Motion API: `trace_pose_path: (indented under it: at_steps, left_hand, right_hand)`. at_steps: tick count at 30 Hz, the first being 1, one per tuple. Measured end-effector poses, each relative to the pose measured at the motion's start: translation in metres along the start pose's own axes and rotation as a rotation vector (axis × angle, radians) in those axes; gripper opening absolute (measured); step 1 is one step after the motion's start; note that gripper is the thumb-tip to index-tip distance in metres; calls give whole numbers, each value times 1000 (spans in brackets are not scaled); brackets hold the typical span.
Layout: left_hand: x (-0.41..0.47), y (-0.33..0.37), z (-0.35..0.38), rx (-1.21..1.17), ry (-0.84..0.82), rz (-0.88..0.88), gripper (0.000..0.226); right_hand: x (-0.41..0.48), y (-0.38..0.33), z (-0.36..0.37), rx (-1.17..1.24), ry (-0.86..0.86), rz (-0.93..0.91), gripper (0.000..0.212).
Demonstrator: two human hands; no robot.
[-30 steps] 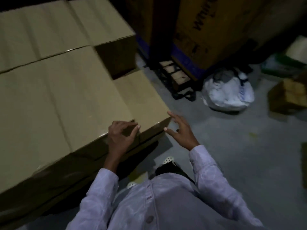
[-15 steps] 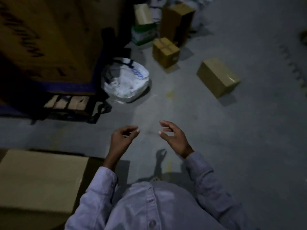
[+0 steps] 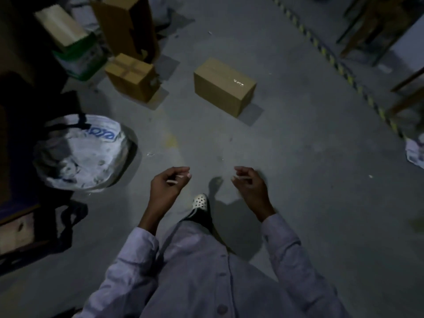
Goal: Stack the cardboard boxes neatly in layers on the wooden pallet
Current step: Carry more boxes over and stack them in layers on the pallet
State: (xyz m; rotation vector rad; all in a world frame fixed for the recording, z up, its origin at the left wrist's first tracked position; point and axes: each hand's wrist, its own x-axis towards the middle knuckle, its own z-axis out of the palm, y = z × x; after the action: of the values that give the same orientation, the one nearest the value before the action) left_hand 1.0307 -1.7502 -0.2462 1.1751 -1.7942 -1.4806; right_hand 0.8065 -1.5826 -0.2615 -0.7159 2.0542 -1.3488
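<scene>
Grey concrete floor (image 3: 298, 157) fills the dim view, and the wooden pallet being loaded is not seen in it. At the far left a white printed bag (image 3: 80, 152) is slumped, and beyond it a small taped box (image 3: 132, 75) stands just beside a tall open carton (image 3: 128, 26). The left hand (image 3: 168, 187) is held over the floor, its fingers loosely curled with nothing in them. Ahead, well apart from both hands, a plain cardboard box (image 3: 223, 84) lies alone on the floor; it is judged to be the next one to be fetched. The right hand (image 3: 251, 187) is likewise empty, its fingers loosely bent. Striped floor tape (image 3: 332, 58) runs along the far right. For the fetch to be done well, the plain cardboard box should be approached squarely, taken at two opposite sides, low near its bottom edges, and kept level, so that it can be set flush in its layer.
</scene>
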Motion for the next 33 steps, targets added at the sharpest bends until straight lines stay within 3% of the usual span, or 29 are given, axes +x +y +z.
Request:
trace_pose_path:
  at_steps: [9, 15, 20, 26, 33]
  left_hand:
    - [245, 78, 81, 40, -174, -19, 20]
    - [365, 119, 187, 64, -229, -4, 20]
    - [448, 122, 286, 31, -99, -56, 23]
    - [524, 175, 376, 10, 86, -65, 26]
    - [614, 187, 405, -39, 422, -178, 29]
  right_hand:
    - [202, -68, -75, 15, 137, 68, 29]
    - [336, -50, -135, 48, 169, 81, 32]
    - [479, -32, -199, 16, 25, 37, 32]
    - [663, -69, -265, -84, -193, -74, 38]
    - [845, -81, -232, -165, -464, -187, 41]
